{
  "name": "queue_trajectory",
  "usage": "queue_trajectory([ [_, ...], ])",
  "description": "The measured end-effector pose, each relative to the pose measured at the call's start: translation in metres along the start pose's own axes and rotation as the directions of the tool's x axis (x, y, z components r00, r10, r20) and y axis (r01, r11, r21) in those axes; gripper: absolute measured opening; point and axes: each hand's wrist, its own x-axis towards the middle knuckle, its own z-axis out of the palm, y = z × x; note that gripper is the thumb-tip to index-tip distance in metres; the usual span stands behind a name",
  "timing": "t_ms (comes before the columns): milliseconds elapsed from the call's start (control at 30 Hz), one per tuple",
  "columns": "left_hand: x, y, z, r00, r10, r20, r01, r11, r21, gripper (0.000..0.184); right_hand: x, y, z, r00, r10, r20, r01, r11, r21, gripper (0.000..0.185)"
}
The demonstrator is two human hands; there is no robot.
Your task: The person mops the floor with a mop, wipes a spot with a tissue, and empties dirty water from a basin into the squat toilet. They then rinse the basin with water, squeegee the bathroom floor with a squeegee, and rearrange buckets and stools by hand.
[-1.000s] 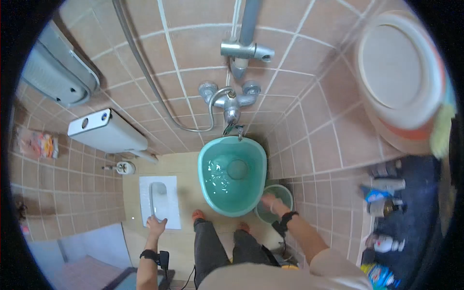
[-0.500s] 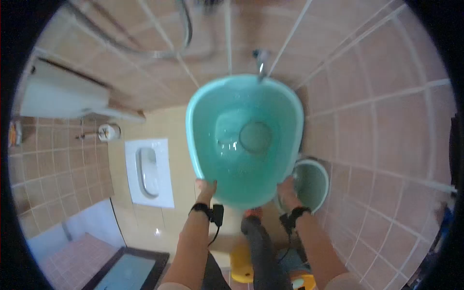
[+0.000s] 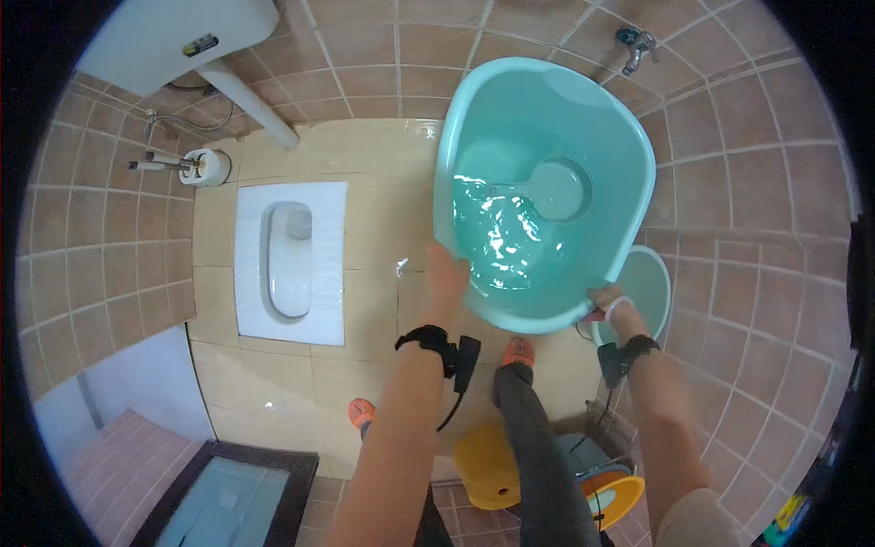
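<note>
Tub, holding water and a dipper, is in the frame's upper right. The left hand grips its left edge, the right hand its lower-right edge, near a bucket.

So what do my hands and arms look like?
Your left hand and right hand are ungloved. Each wrist has a black strap with a dark box and cable. A pale band circles the right wrist; a beige sleeve shows higher up.
</note>
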Motion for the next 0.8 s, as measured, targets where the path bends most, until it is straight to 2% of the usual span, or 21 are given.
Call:
queue_trajectory([
  [33,0.001,-0.006,-0.016,0.998,-0.014,0.062,0.01,0.998,0.055,0.05,0.002,0.015,0.007,0.994,-0.079,0.078,0.097,0.961,-0.26,0.031],
  [133,0.002,-0.05,-0.029,0.989,0.131,-0.065,-0.13,0.991,0.014,0.049,-0.054,0.017,0.059,0.997,0.053,-0.06,-0.054,0.998,-0.013,0.033],
  [233,-0.017,-0.08,-0.056,0.992,0.128,-0.014,-0.128,0.992,-0.011,0.049,-0.079,0.037,0.094,0.988,0.093,-0.123,-0.102,0.992,-0.07,0.034],
  [333,-0.044,-0.109,-0.086,0.998,0.048,-0.038,-0.05,0.997,-0.058,0.05,-0.099,0.062,0.127,0.997,0.062,-0.048,-0.06,0.997,0.047,0.036],
  [367,-0.055,-0.119,-0.096,1.0,0.01,-0.029,-0.012,0.998,-0.062,0.051,-0.089,0.085,0.135,0.997,0.018,-0.07,-0.02,0.999,-0.025,0.036],
  [433,-0.076,-0.141,-0.115,0.998,-0.059,-0.003,0.059,0.996,-0.062,0.051,-0.113,0.084,0.16,0.99,0.102,-0.099,-0.105,0.994,-0.034,0.036],
  [467,-0.089,-0.152,-0.122,0.995,-0.088,-0.037,0.085,0.995,-0.055,0.053,-0.126,0.085,0.172,0.983,0.148,-0.113,-0.153,0.988,-0.035,0.035],
  [500,-0.102,-0.162,-0.128,0.991,-0.113,-0.073,0.109,0.993,-0.051,0.055,-0.123,0.101,0.182,0.983,0.102,-0.152,-0.114,0.991,-0.073,0.042],
  [567,-0.127,-0.193,-0.144,0.983,-0.181,-0.019,0.179,0.979,-0.097,0.061,-0.077,0.183,0.204,0.973,-0.108,-0.206,0.078,0.986,-0.147,0.055],
  [633,-0.147,-0.253,-0.137,0.975,-0.193,-0.107,0.177,0.974,-0.144,0.063,-0.08,0.212,0.215,0.975,-0.125,-0.181,0.094,0.981,-0.171,0.063],
  [700,-0.173,-0.274,-0.152,0.973,-0.2,-0.115,0.177,0.967,-0.184,0.059,-0.115,0.206,0.235,0.994,0.056,-0.089,-0.07,0.986,-0.152,0.067],
  [767,-0.196,-0.247,-0.176,0.965,-0.24,-0.105,0.223,0.963,-0.152,0.057,-0.149,0.197,0.245,0.998,0.007,-0.064,-0.026,0.953,-0.301,0.07],
  [800,-0.2,-0.252,-0.177,0.957,-0.275,-0.096,0.263,0.957,-0.122,0.057,-0.157,0.196,0.251,0.996,-0.025,-0.082,0.003,0.967,-0.253,0.068],
])
